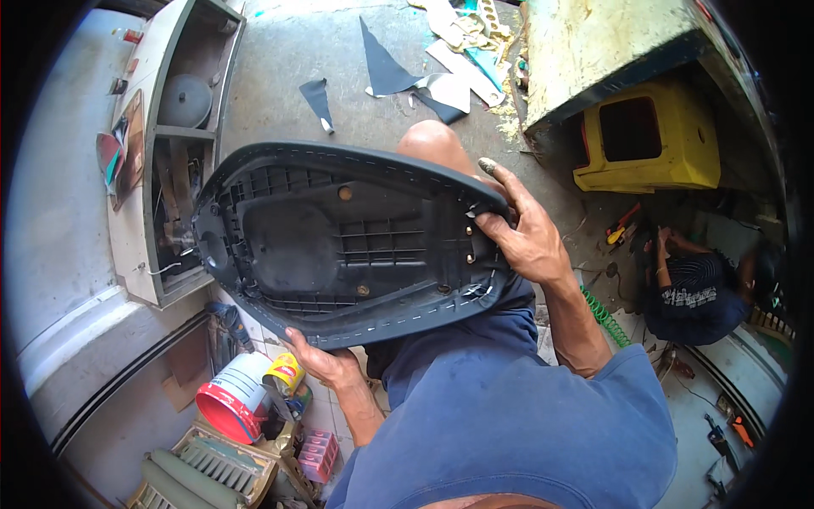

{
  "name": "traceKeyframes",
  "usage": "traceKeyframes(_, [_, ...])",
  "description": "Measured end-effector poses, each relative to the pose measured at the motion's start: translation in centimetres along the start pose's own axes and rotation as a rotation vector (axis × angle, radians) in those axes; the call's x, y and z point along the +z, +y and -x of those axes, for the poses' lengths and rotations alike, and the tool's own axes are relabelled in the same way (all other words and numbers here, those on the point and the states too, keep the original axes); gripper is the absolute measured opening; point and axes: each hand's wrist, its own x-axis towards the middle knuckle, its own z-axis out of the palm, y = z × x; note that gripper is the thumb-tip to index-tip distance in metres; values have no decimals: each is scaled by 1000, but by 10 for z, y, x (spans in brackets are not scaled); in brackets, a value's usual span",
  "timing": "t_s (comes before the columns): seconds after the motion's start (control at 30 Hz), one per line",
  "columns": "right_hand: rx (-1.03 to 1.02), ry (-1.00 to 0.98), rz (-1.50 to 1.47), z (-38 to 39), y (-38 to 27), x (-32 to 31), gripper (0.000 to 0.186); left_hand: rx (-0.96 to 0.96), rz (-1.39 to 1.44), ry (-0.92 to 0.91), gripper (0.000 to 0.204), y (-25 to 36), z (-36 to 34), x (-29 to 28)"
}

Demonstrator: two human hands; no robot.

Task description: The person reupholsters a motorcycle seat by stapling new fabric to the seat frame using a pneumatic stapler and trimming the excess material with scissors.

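A black motorcycle seat (297, 229) lies across my lap, its underside turned up. The ribbed plastic base shows, and the black cover is folded over its rim with a line of staples along it. My right hand (532, 236) grips the seat's right end, thumb on the underside near the edge and fingers around the outside. At the near edge, toward the left, my left hand (329, 363) holds the seat from below, with its fingers partly hidden under the rim. One bare knee (434, 144) shows just beyond the seat.
Dark cover scraps (390, 64) litter the floor ahead. An open cabinet (161, 153) stands left, a white-and-red bucket (237, 394) near left. A yellow plastic shell (644, 140) sits under a worn bench (610, 59). At right, another person (695, 293) crouches beyond a green coiled hose (604, 316).
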Motion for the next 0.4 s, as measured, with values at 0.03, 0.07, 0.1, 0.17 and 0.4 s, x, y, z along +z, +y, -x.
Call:
traceKeyframes(0.03, [-85, 24, 61, 1, -9, 3, 56, -1, -7, 7, 54, -3, -1, -7])
traceKeyframes(0.07, [-140, 5, 59, -7, -12, 8, 52, -32, 20, -11, 58, -10, -12, -11])
traceKeyframes(0.1, [-9, -62, -52, -5, -23, 11, 49, -64, 45, -32, 62, -14, -21, -16])
traceKeyframes(0.17, [-113, -54, -7, -6, -29, 13, 47, -366, 182, -44, 61, -6, -34, -22])
traceKeyframes(0.4, [91, -371, -155, -61, -17, 21, 52, -340, -75, -212, 98, 9, -177, -74])
